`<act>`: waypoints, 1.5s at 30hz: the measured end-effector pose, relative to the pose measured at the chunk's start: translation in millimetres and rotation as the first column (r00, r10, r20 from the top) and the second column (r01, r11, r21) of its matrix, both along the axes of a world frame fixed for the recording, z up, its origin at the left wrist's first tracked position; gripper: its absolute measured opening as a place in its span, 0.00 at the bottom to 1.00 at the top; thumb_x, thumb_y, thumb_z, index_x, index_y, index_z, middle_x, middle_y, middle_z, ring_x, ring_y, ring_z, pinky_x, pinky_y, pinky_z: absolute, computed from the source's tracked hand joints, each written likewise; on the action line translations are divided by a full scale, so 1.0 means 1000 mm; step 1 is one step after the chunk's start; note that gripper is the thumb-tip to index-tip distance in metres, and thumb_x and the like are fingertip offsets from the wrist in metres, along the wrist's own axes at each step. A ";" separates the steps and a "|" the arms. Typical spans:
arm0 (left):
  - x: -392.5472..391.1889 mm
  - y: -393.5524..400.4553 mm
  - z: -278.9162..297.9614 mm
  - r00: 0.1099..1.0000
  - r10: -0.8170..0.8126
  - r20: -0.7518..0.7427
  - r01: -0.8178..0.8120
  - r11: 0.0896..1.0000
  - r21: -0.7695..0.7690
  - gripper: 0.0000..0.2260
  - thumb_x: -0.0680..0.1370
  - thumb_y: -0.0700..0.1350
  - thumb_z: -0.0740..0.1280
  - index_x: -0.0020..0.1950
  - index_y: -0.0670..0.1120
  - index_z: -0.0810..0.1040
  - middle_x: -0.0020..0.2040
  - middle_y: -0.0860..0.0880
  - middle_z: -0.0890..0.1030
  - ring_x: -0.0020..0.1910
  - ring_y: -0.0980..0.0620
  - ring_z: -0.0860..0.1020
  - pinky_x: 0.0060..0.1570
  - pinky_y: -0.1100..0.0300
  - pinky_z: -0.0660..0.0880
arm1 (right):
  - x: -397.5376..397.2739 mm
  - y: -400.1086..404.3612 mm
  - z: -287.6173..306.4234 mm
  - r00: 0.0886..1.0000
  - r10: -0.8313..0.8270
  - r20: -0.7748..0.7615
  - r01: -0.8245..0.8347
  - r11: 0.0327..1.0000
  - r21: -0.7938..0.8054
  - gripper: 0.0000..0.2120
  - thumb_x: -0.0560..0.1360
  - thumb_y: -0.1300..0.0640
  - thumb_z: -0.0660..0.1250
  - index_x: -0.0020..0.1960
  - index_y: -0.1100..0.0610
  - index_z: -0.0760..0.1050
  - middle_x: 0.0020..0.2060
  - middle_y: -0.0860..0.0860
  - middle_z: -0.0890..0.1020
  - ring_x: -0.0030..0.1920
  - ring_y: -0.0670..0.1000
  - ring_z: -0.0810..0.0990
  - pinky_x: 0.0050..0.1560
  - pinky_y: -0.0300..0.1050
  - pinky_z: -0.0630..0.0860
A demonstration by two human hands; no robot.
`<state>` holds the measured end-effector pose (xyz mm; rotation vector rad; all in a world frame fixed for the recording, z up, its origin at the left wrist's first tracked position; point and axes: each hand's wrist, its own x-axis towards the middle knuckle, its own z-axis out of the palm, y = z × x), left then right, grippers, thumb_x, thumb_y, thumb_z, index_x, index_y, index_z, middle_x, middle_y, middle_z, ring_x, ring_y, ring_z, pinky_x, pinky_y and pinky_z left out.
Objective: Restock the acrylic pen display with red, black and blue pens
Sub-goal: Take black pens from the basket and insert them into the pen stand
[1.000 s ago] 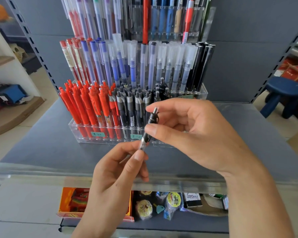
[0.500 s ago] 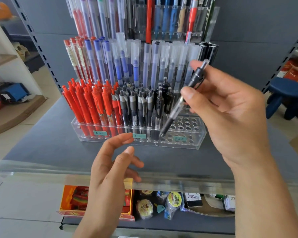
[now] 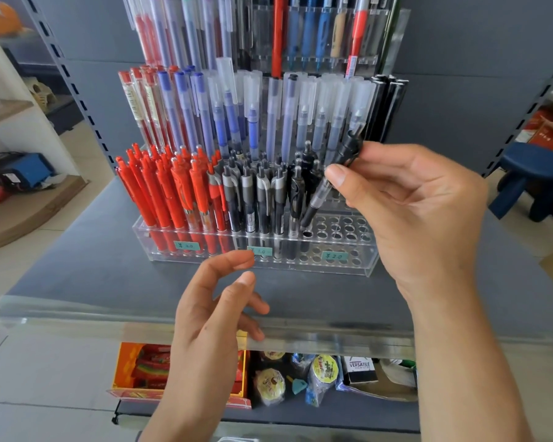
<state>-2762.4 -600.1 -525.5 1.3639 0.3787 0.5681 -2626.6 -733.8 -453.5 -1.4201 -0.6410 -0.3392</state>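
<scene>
Over the display's front row, right hand is pinching a black pen, tip nearing a hole. Left hand is hanging loose, holding nothing. Tilted pen is risking catching the rim or knocking neighbouring pens.

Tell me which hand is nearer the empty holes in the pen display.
Right. The right hand holds a black pen tilted just above the empty holes; the left hand hangs empty, lower, in front of the display.

One head-worn camera looks forward and down from close above the grey shelf, facing the acrylic pen display straight on, both hands near the lens.
</scene>
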 end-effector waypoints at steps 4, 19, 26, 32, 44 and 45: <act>0.000 0.000 0.000 1.000 -0.004 -0.003 0.004 1.000 0.009 0.13 0.73 0.52 0.68 0.55 0.50 0.82 0.35 0.44 0.79 0.35 0.45 0.76 0.34 0.57 0.73 | 0.001 0.001 -0.001 1.000 0.002 0.018 -0.002 1.000 -0.011 0.10 0.72 0.60 0.79 0.51 0.53 0.84 0.42 0.47 0.88 0.42 0.49 0.88 0.44 0.43 0.82; -0.001 0.000 0.002 1.000 -0.006 -0.011 0.007 1.000 0.016 0.10 0.75 0.50 0.65 0.52 0.49 0.83 0.42 0.43 0.83 0.36 0.45 0.78 0.33 0.56 0.74 | 0.003 0.000 -0.003 0.988 -0.093 0.122 0.099 0.994 -0.046 0.11 0.73 0.60 0.78 0.55 0.57 0.83 0.43 0.47 0.87 0.42 0.47 0.87 0.43 0.42 0.83; 0.000 0.000 0.003 1.000 -0.009 -0.014 0.009 1.000 0.008 0.10 0.75 0.50 0.65 0.51 0.50 0.83 0.44 0.43 0.83 0.37 0.46 0.78 0.32 0.58 0.74 | 0.003 0.005 -0.007 0.990 -0.097 0.103 0.107 0.990 -0.096 0.10 0.73 0.59 0.79 0.54 0.56 0.84 0.42 0.45 0.86 0.42 0.45 0.87 0.44 0.37 0.81; 0.000 -0.001 0.003 1.000 0.001 -0.012 -0.001 1.000 0.002 0.10 0.75 0.50 0.66 0.50 0.49 0.84 0.44 0.45 0.83 0.36 0.47 0.78 0.31 0.59 0.74 | 0.003 0.008 -0.011 0.996 -0.081 0.042 0.088 0.971 -0.221 0.10 0.71 0.57 0.80 0.51 0.54 0.85 0.39 0.41 0.86 0.40 0.43 0.86 0.44 0.35 0.81; 0.000 -0.001 0.004 1.000 -0.006 -0.023 0.007 1.000 0.010 0.10 0.75 0.51 0.65 0.49 0.50 0.84 0.43 0.42 0.82 0.36 0.46 0.78 0.32 0.58 0.74 | 0.005 0.004 -0.011 0.989 -0.090 -0.118 0.039 0.923 -0.382 0.10 0.67 0.56 0.83 0.45 0.48 0.84 0.35 0.41 0.86 0.36 0.39 0.85 0.38 0.32 0.79; 0.000 -0.001 0.003 1.000 -0.008 -0.024 0.008 1.000 0.014 0.10 0.75 0.51 0.65 0.49 0.50 0.84 0.43 0.42 0.82 0.36 0.46 0.78 0.32 0.58 0.74 | 0.004 0.004 -0.011 0.988 -0.085 -0.126 0.030 0.923 -0.384 0.11 0.67 0.56 0.82 0.45 0.48 0.83 0.35 0.40 0.86 0.36 0.39 0.85 0.39 0.32 0.79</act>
